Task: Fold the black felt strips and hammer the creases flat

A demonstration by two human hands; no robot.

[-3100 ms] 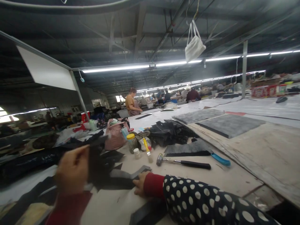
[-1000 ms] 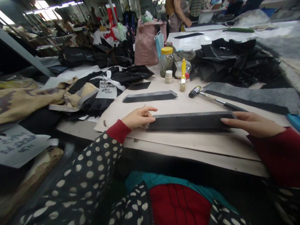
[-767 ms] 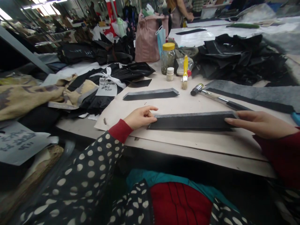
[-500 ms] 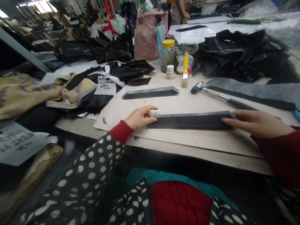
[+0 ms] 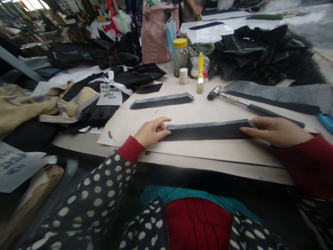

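Dark felt strip [image 5: 205, 130] flat on desk [image 5: 208, 107]: left hand [image 5: 151, 132] grip narrow, pinching one end; right hand [image 5: 273, 131] unclenched, fingers [image 5: 248, 130] pressing the other. Seems light, floppy; support both ends.

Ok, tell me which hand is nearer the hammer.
Right. The right hand rests on the dark strip, close in front of the hammer; the left hand is at the strip's far end.

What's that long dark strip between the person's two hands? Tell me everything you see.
The dark strip is long, narrow and flat, charcoal with a paler grey upper edge, felt-like in look. It lies on the pale board, running left to right. The left hand touches its left end; the right hand lays its fingers on the right end.
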